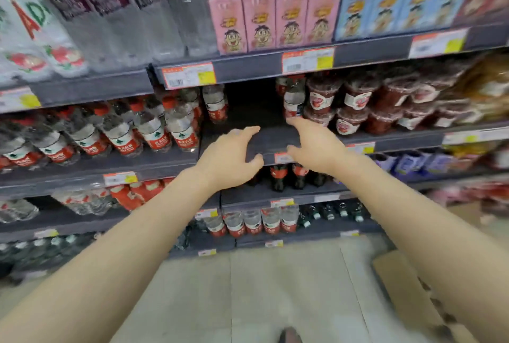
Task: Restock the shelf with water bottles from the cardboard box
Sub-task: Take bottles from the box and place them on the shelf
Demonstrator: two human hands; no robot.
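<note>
Grey shelf (264,136) gapes between water bottles (181,127) — left hand (230,156) and right hand (315,147) hover empty, fingers spread; seemingly gauging space.

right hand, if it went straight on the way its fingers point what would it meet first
Likely the water bottle at the gap's right edge, just beyond the fingers of the right hand; depth is unclear.

Pink cartons (275,16) lined in row, cartoon face printed on each. Blue cartons (396,9) ranged just right of pink cartons. Tall clear dark-labelled bottles (132,12) set left of pink cartons. Red cups (358,103) stacked below-right of pink cartons. Orange price tag (308,60) fixed just beneath pink cartons. Dark cola bottles (286,177) seen well below pink cartons.
</note>
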